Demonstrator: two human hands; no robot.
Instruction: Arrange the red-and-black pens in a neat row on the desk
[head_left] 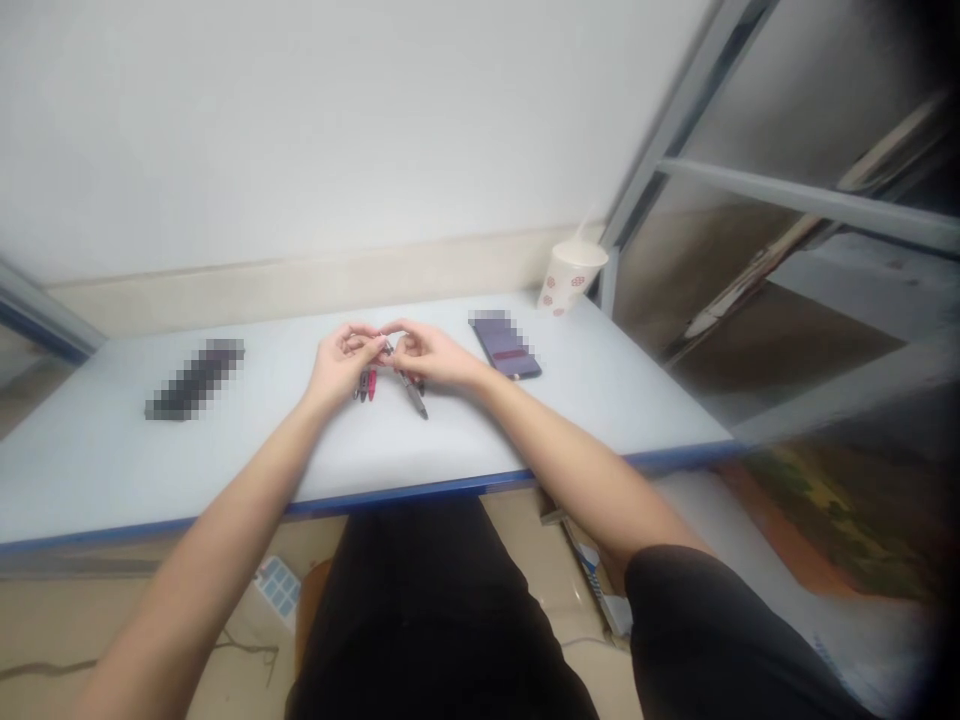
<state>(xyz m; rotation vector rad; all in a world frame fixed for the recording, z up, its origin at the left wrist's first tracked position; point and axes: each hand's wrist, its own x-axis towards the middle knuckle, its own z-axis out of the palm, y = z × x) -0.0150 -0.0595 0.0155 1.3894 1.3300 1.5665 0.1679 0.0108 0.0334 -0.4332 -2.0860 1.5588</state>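
Over the white table [247, 450], the left hand [341, 365] and right hand [439, 358] pinched a small object [385, 345], too small to name, between their fingertips, just above the loose pens [366, 385]. A slipped pinch could have dropped it, scattering the pens.

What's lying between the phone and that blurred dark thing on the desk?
In the head view, the left hand and the right hand meet there, above several pens.

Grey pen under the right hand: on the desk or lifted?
Seems lying: the grey pen runs along the desk below the right hand; its upper end is unclear.
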